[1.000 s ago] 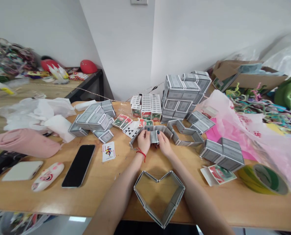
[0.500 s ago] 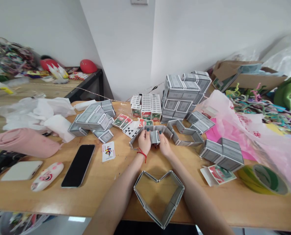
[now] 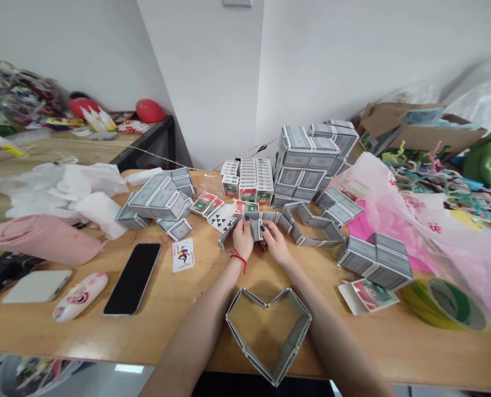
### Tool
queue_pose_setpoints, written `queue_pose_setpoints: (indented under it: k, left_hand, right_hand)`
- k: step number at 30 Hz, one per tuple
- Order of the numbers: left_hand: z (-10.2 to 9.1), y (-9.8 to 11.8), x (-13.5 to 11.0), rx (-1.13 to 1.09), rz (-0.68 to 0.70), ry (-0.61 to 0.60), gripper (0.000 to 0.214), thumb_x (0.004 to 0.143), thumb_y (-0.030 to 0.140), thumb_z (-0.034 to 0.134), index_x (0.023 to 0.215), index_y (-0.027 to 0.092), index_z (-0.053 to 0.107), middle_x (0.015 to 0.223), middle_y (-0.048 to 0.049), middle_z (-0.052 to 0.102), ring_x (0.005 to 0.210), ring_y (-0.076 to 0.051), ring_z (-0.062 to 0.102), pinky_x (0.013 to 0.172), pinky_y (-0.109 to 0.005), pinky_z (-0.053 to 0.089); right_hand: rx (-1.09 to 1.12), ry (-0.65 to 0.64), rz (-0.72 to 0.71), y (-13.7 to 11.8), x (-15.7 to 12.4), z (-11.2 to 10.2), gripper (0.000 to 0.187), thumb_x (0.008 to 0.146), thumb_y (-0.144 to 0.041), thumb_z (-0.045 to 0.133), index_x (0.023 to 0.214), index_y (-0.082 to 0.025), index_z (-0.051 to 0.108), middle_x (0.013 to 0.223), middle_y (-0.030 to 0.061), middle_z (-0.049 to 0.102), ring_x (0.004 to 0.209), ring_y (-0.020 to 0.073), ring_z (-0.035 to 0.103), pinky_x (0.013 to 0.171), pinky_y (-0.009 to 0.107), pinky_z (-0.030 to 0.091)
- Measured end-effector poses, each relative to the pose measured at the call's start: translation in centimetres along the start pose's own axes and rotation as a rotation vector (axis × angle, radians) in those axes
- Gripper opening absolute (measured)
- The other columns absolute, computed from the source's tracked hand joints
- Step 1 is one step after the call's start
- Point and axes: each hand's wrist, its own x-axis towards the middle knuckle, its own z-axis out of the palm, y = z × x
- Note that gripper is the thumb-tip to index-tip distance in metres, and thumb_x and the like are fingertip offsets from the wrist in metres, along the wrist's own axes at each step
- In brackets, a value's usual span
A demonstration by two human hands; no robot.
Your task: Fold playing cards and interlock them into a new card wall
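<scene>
Between my two hands are grey-backed playing cards (image 3: 257, 231), held low over the table; how many cannot be made out. My left hand (image 3: 242, 238), with a red string at the wrist, grips their left side, thumb on top. At their right edge, the fingers of my right hand (image 3: 274, 240) are closed on them. Just behind stands a folded-card strip (image 3: 286, 221), partly hidden by my hands. A heart-shaped frame of folded cards (image 3: 298, 342) rests between my forearms. Left of my hands lie a joker card (image 3: 183, 255) and a clubs card (image 3: 221, 219).
Card boxes (image 3: 248, 182) stand in rows at the back, beside a tall card-block stack (image 3: 303, 160). More card blocks (image 3: 158, 196) sit left, another (image 3: 375, 258) right. A phone (image 3: 133, 280), pink pouch (image 3: 42, 238), tape roll (image 3: 443, 303) and pink plastic bag (image 3: 410, 215) surround the work area.
My right hand has shifted its fingers on the cards, and the cards have turned to a steeper, narrower angle. My left hand stays in nearly the same place.
</scene>
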Motion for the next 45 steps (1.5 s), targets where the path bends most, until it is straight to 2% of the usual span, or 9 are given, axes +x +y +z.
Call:
queue_pose_setpoints:
  k: [10,15,19,26,29,32,35,40,45]
  left_hand:
    - [0.0,0.1,0.1,-0.023,-0.007,-0.026,0.019,0.080,0.028,0.040,0.068,0.017,0.049,0.067,-0.0003,0.054,0.061,-0.010,0.048,0.060,-0.021,0.039]
    - [-0.1,-0.2,0.0,-0.039,0.021,-0.064,0.019,0.081,0.029,0.039,0.072,0.017,0.050,0.068,-0.0007,0.053,0.063,-0.011,0.048,0.060,-0.021,0.040]
    - [0.0,-0.3,0.1,-0.038,0.045,-0.094,0.021,0.081,0.029,0.038,0.074,0.016,0.053,0.072,-0.0019,0.055,0.067,-0.011,0.051,0.063,-0.022,0.041]
    - [-0.1,0.4,-0.4,-0.009,0.060,-0.114,0.023,0.084,0.031,0.036,0.078,0.016,0.053,0.076,-0.0030,0.058,0.070,-0.012,0.053,0.066,-0.023,0.041]
    - [-0.1,0.8,-0.7,0.018,0.114,-0.093,0.024,0.085,0.035,0.036,0.082,0.017,0.052,0.081,-0.0028,0.058,0.075,-0.012,0.054,0.069,-0.023,0.042]
    - [-0.1,0.9,-0.9,0.022,0.178,-0.081,0.026,0.086,0.037,0.035,0.086,0.017,0.051,0.085,-0.0035,0.058,0.080,-0.013,0.053,0.075,-0.025,0.042]
    - [-0.2,0.9,-0.9,0.080,0.243,-0.084,0.028,0.087,0.038,0.033,0.089,0.018,0.052,0.090,-0.0047,0.058,0.088,-0.014,0.053,0.082,-0.028,0.040]
    - [-0.4,1.1,-1.1,0.156,0.350,-0.146,0.032,0.088,0.039,0.029,0.095,0.020,0.054,0.101,-0.0059,0.057,0.100,-0.016,0.049,0.091,-0.031,0.035]
    - [-0.4,1.3,-1.3,0.127,0.401,-0.210,0.037,0.089,0.039,0.026,0.109,0.020,0.051,0.111,-0.0070,0.055,0.108,-0.017,0.046,0.096,-0.033,0.031]
  right_hand:
    - [0.016,0.001,0.033,0.3,0.2,-0.1,0.034,0.075,-0.045,0.053,0.099,-0.022,0.048,0.075,-0.0004,0.054,0.050,0.0088,0.045,0.042,0.021,0.036]
    - [0.019,0.008,0.013,0.5,0.3,-0.2,0.035,0.072,-0.041,0.056,0.100,-0.022,0.048,0.084,0.0013,0.055,0.061,0.0110,0.050,0.049,0.021,0.041]
    - [-0.051,0.056,-0.009,0.6,0.3,-0.4,0.041,0.070,-0.038,0.059,0.105,-0.021,0.048,0.094,0.0032,0.054,0.071,0.0127,0.051,0.058,0.023,0.045]
    - [-0.030,0.046,0.032,0.8,0.4,-0.5,0.057,0.070,-0.039,0.061,0.118,-0.021,0.038,0.097,0.0051,0.054,0.071,0.0134,0.052,0.059,0.026,0.047]
    - [-0.045,0.069,0.015,1.1,0.5,-0.6,0.060,0.066,-0.038,0.064,0.118,-0.020,0.040,0.103,0.0060,0.055,0.082,0.0162,0.054,0.072,0.029,0.047]
    - [-0.046,0.031,-0.008,1.3,0.7,-0.7,0.052,0.066,-0.038,0.065,0.111,-0.019,0.048,0.107,0.0066,0.056,0.093,0.0187,0.053,0.084,0.032,0.043]
    - [-0.029,0.005,-0.013,1.5,0.8,-0.8,0.052,0.066,-0.039,0.065,0.112,-0.019,0.050,0.108,0.0072,0.057,0.096,0.0199,0.053,0.087,0.034,0.041]
    - [0.098,-0.001,-0.016,1.3,0.7,-0.7,0.067,0.065,-0.036,0.067,0.125,-0.022,0.041,0.120,0.0075,0.051,0.105,0.0205,0.050,0.093,0.035,0.038]
    - [0.190,0.003,-0.022,1.0,0.4,-0.7,0.079,0.061,-0.035,0.071,0.130,-0.023,0.035,0.118,0.0063,0.052,0.105,0.0198,0.050,0.090,0.033,0.041]
